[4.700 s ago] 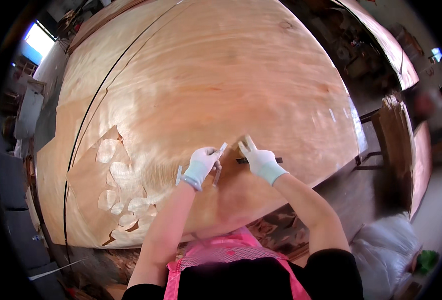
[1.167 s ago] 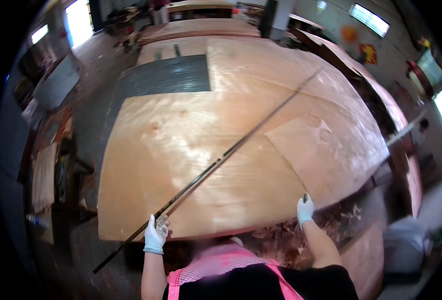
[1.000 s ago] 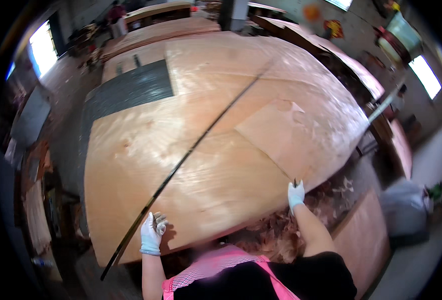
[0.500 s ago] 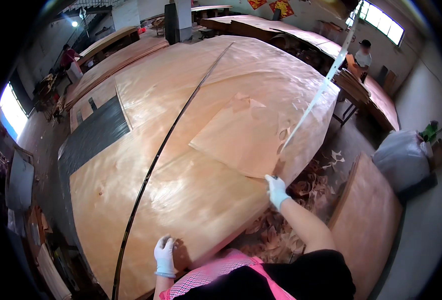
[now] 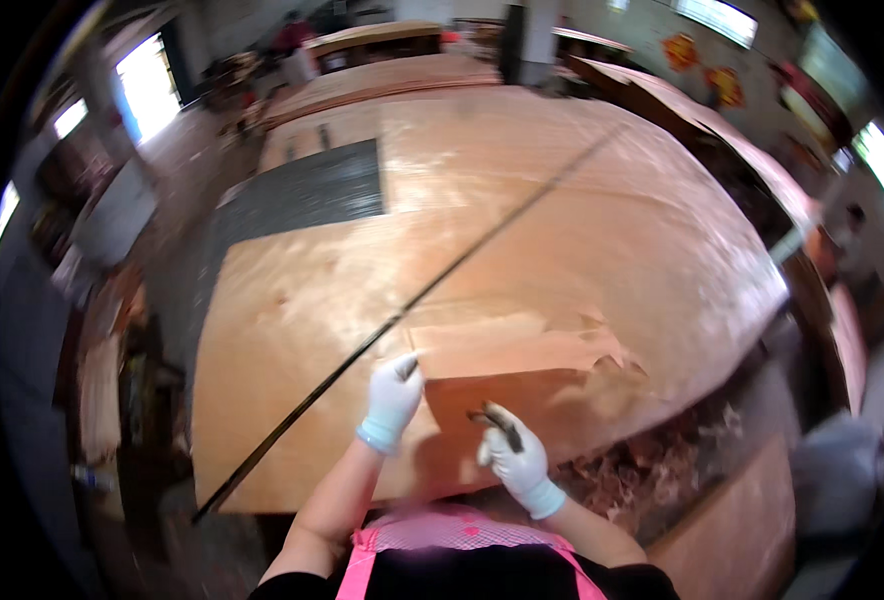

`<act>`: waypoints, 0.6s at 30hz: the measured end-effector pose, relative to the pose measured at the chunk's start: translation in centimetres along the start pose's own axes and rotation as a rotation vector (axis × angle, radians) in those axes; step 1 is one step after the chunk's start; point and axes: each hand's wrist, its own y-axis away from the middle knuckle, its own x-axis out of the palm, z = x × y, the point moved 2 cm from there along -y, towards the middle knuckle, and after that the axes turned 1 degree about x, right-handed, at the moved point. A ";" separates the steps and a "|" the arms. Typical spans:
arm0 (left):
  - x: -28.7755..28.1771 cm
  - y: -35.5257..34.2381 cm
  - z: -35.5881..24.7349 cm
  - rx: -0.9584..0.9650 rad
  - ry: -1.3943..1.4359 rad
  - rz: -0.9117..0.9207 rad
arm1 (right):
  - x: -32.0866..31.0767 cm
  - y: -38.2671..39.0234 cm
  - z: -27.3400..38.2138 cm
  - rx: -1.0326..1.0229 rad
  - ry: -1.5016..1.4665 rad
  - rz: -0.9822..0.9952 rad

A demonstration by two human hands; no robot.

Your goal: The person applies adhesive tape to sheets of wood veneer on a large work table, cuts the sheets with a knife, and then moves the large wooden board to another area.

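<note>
My left hand (image 5: 395, 395), in a white glove, is closed on the left edge of a torn, pale veneer piece (image 5: 507, 350), which is raised off the large wood sheet (image 5: 292, 300) and casts a dark shadow. My right hand (image 5: 514, 455), also gloved, is closed round a small dark tool (image 5: 502, 425), just below that piece. A long thin dark strip (image 5: 392, 320) runs diagonally over the sheet, passing just above and left of my left hand.
A grey covering (image 5: 302, 190) lies at the back left. Stacked veneer (image 5: 382, 70) stands behind, a person (image 5: 292, 40) beyond it, another (image 5: 852, 240) at right beside a long stack (image 5: 692, 110). Scraps (image 5: 642, 470) lie below the table's front right edge; a white bag (image 5: 837, 475) stands at right.
Since half a second ago, both my hands have come together near the middle front. My left hand has taken hold of the veneer piece, which has shifted toward me and lifted.
</note>
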 end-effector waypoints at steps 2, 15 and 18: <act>-4.1 -0.3 -1.5 -0.194 0.171 -0.128 | -1.1 0.5 -1.8 0.148 0.085 0.024; -31.2 3.2 14.9 -0.223 -0.060 -0.631 | -7.8 6.1 -17.7 0.554 0.878 -0.137; -34.4 8.7 15.0 -0.190 -0.242 -0.721 | -6.8 6.7 -19.1 0.447 0.988 -0.173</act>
